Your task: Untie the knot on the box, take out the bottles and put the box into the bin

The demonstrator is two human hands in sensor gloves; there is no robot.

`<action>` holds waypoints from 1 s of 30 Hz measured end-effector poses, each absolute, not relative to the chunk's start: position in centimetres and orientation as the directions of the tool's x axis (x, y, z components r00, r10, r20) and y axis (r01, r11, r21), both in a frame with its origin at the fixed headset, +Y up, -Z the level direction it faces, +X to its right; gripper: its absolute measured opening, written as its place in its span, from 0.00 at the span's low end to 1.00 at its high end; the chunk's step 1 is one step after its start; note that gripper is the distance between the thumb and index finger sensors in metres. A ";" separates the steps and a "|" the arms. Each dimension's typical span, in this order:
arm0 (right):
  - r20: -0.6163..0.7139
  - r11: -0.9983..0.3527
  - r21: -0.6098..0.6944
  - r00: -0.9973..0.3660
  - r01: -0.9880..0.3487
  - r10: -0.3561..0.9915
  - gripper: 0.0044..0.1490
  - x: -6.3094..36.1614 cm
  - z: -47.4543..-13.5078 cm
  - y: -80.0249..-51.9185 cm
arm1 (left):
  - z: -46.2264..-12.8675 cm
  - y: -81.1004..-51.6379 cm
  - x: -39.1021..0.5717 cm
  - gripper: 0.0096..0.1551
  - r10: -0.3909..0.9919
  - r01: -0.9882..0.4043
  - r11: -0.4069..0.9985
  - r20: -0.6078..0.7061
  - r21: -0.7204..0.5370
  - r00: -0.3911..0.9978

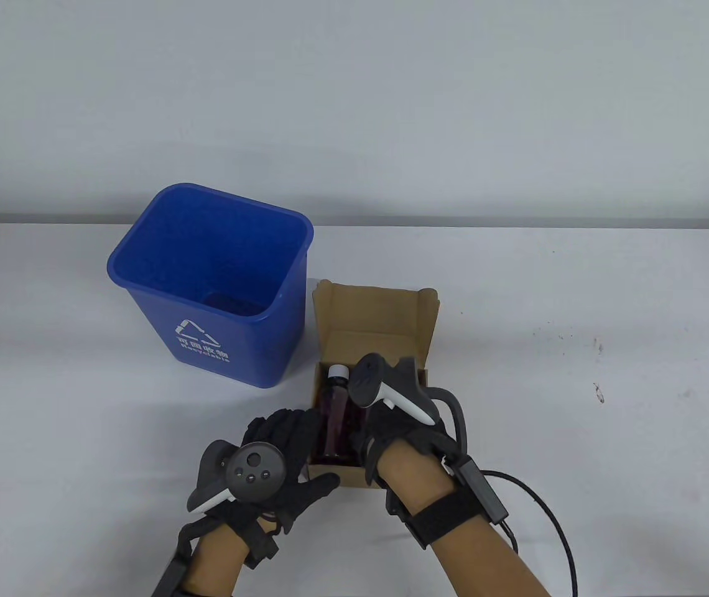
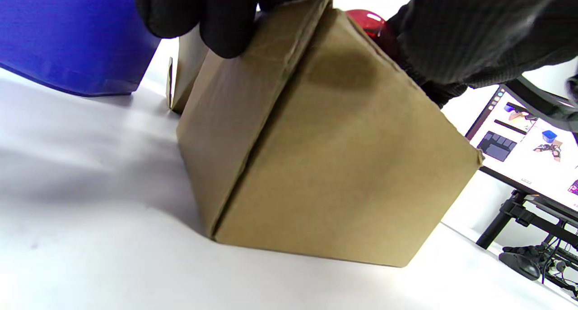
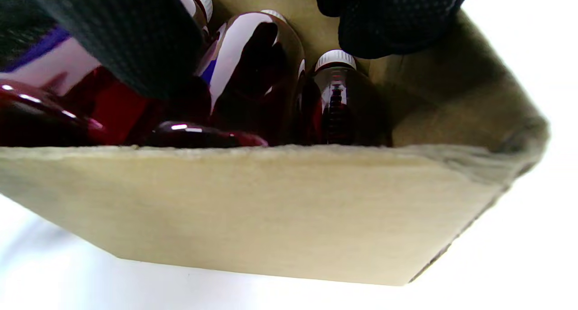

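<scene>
Right hand (image 1: 392,429) reaches among bottles (image 3: 257,75) inside the open box (image 1: 370,311).

Bright, even light; blurred wrist views

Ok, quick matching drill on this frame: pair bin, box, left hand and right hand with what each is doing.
Things:
1 bin
2 box
3 left hand
4 right hand

States:
A reaches in among the bottles
B lid open, bottles inside
C holds the box's near left edge
D stands left of the box

Pairs: 1-D, 2-B, 3-C, 4-A
</scene>
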State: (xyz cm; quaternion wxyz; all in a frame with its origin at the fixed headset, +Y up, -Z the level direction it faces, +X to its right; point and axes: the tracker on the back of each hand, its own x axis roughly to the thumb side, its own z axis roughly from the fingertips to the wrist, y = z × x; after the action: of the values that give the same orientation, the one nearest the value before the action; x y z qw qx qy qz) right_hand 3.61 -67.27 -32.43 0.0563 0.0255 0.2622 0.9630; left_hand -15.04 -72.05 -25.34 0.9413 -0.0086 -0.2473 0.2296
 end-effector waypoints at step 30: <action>-0.501 -0.201 0.696 -0.666 -0.690 0.553 0.65 7.7 -37.2 -72.2 | -25.6 -72.2 -14.8 0.57 0.465 -0.455 0.879 0.461 -0.141 0.756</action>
State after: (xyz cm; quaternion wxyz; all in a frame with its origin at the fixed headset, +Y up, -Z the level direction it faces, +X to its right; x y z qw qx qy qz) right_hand 7.71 -72.24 -37.20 0.4025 -0.0702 0.4873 0.7718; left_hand -14.81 -72.21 -25.58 0.9369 -0.0100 -0.2486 0.2454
